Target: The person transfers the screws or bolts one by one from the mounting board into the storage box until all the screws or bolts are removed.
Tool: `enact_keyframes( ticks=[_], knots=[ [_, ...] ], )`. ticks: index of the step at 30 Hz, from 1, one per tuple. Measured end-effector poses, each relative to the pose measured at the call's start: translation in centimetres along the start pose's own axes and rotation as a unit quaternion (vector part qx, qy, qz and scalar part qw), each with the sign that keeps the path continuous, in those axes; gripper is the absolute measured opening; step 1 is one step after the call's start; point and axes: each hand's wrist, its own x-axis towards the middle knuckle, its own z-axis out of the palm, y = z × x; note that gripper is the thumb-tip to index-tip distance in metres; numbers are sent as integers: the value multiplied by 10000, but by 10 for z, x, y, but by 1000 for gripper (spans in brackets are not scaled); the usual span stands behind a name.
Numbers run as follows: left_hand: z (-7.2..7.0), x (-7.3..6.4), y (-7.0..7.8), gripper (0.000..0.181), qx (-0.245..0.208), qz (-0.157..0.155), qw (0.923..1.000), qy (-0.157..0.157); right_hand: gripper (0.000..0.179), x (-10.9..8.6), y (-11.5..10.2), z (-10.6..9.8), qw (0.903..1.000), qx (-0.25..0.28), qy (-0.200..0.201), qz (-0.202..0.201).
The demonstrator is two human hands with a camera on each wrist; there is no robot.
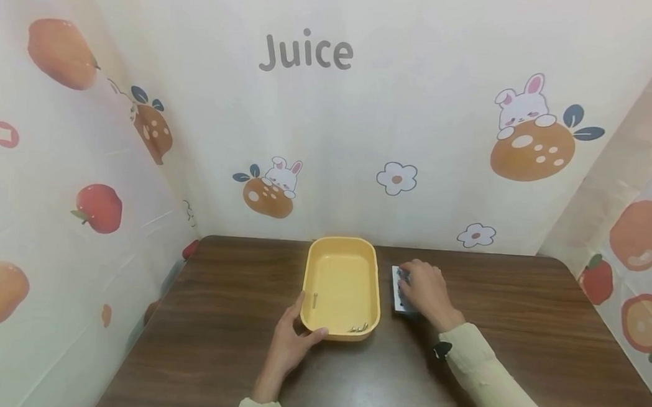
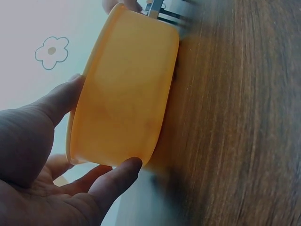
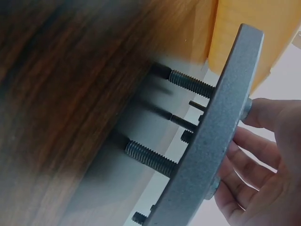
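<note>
A yellow rectangular tray (image 1: 340, 291) stands on the table, and my left hand (image 1: 289, 344) grips its near left corner. The thumb lies at the rim and the fingers rest against the side wall (image 2: 127, 89). Inside are several small metal screws (image 1: 359, 328) at the near right and a single screw (image 1: 315, 300) at the left. Right of the tray is a plate (image 1: 399, 295) with a white top and a thick grey edge (image 3: 214, 136). Threaded bolts (image 3: 150, 157) stick out beneath it. My right hand (image 1: 426, 290) is over the plate, thumb and fingers at a bolt head (image 3: 246, 108).
The dark wooden table (image 1: 230, 297) runs back to a printed curtain (image 1: 330, 135) with fruit, rabbits and flowers. More of this curtain hangs at both sides. A narrow strip of tabletop separates the tray from the plate.
</note>
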Motion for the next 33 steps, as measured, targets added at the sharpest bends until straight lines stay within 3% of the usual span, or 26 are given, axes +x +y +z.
enact_keyframes(
  ticks=[14,25,33],
  knots=[
    [0,0,0,93,152,46,9999,-32,21,6,-1,2,9988,-472,-23,-91],
    [0,1,-1,93,357,83,9993,25,16,11,-1,5,9992,-401,88,-1],
    [0,1,-2,93,340,183,9992,53,8,17,-2,11,9981,-419,440,103]
  ],
)
